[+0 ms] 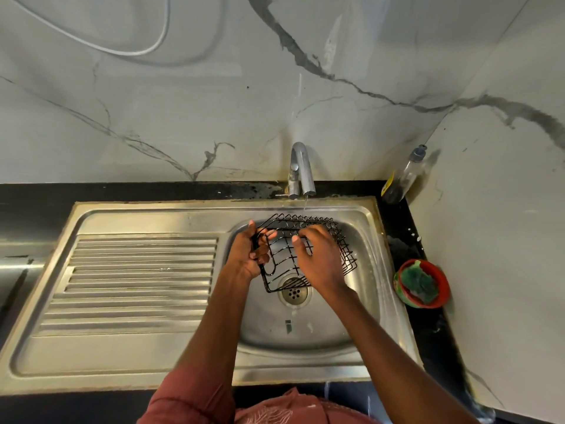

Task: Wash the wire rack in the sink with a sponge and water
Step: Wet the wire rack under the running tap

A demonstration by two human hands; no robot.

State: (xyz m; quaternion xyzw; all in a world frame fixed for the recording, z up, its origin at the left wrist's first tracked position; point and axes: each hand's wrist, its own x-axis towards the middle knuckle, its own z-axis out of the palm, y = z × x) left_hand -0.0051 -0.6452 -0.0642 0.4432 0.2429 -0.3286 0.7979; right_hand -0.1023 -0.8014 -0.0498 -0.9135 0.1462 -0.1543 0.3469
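Wire rack [301, 252]: black, basket-shaped, tilted over the sink [371, 240] basin, above the drain [295, 292], under the tap's [301, 169] thin stream. Left hand [250, 254] grips its left edge, fingers curled round wires. Right hand [321, 258] rests inside, fingers loosely bent, holding nothing. Green sponge [420, 283] sits in a red bowl [441, 281], right of the sink.

Bottle [405, 175] label: I see a yellow patch low on its side, but no letters I can read.
Sink [146, 356] steel: I find no stamp or brand on it.
Tap [301, 169]: no marking I can make out.
Readable text: none.
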